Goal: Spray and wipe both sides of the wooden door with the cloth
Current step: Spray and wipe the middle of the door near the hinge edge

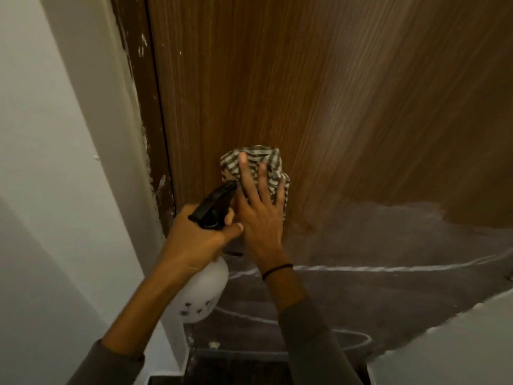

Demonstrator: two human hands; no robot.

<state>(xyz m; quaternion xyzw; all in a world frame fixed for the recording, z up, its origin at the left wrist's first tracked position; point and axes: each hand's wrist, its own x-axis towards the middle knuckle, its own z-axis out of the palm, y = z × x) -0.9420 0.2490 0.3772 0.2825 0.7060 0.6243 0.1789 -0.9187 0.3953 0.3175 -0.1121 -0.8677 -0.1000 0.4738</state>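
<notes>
The wooden door [319, 93] fills the upper middle and right of the head view, brown with vertical grain. A crumpled striped cloth [255, 162] lies against its lower part. My right hand [258, 215] presses the cloth flat to the door with straight, spread fingers. My left hand [194, 243] grips the neck of a white spray bottle [202, 293] with a black trigger head [213, 207], just left of the right hand and touching it at the thumb. The nozzle points up toward the cloth.
A white wall [55, 162] and a paint-flecked dark door frame [144, 107] stand close on the left. Below the door is a dark grey floor [361, 273] with pale curved lines. A white surface [458, 343] comes in at the lower right.
</notes>
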